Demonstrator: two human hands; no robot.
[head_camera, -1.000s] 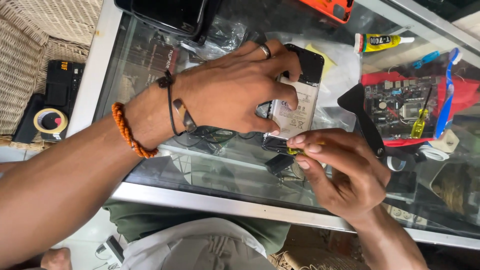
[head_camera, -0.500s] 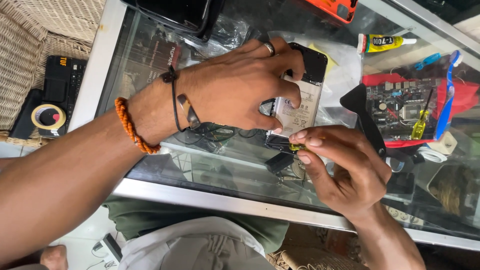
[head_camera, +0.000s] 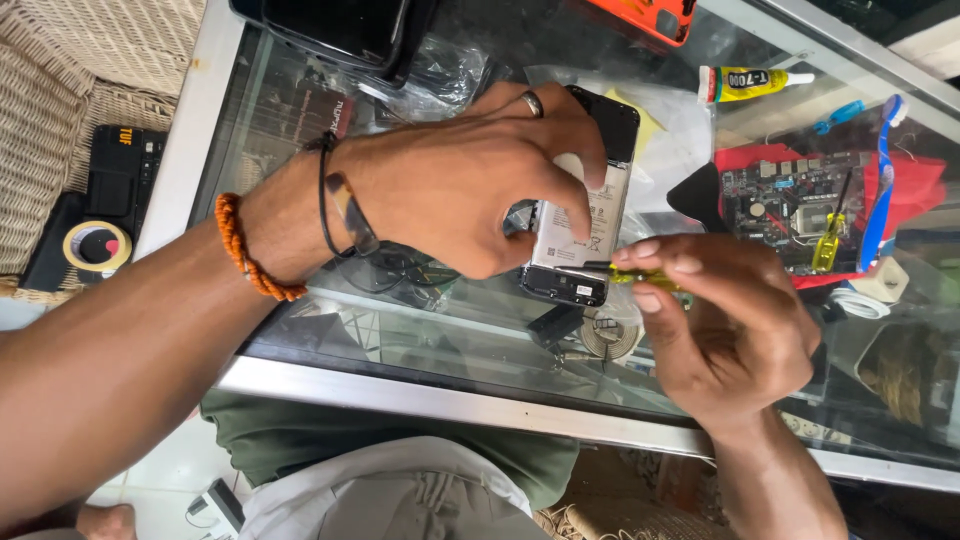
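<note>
Glass counter top (head_camera: 420, 330), metal-edged, shelves of clutter visible beneath it. Left hand (head_camera: 470, 185) clamps an opened phone (head_camera: 585, 225) from above, fingers curled over its edges, back cover off and grey battery exposed; phone lies on the glass near centre. Right hand (head_camera: 725, 320) pinches a small yellow-handled screwdriver (head_camera: 640, 277) between thumb and fingertips, tip touching the phone's lower end. Orange bead bracelet (head_camera: 245, 250) on left wrist, ring on one finger. Right of the phone: green circuit board (head_camera: 780, 205) on red cloth, glue tube (head_camera: 745, 82) above it.
</note>
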